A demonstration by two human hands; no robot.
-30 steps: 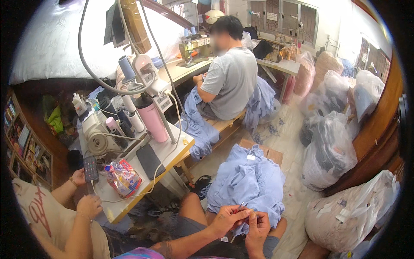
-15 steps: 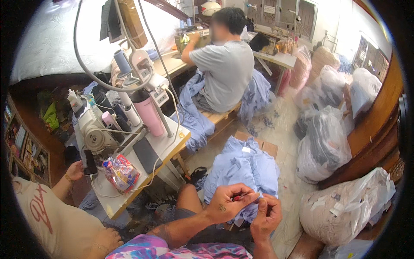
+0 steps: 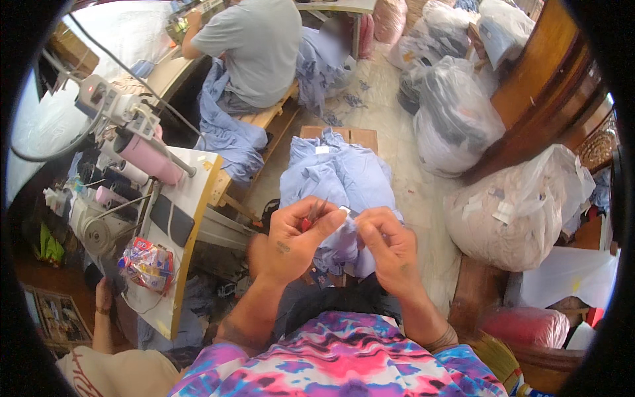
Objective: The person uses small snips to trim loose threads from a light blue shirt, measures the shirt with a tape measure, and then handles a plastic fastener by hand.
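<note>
My left hand is closed around small red-handled thread snips, their metal blades pointing up past the fingers. The same hand's thumb pinches a bit of cloth with a small white label. Close beside it, my right hand pinches the edge of the same light blue cloth between thumb and finger. Below and beyond both hands lies a pile of light blue garments, with another white tag near its far end. My fingers hide most of the snips' handles.
A brown cardboard piece shows under the pile. To the left stands a sewing table with a phone, a pink bottle and a bread bag. Stuffed plastic bags line the right. Two other people sit nearby.
The view has tilted down and shifted. My hands have drawn slightly apart, and a white label now shows between them. The snips' blades have come into sight above my left fingers.
</note>
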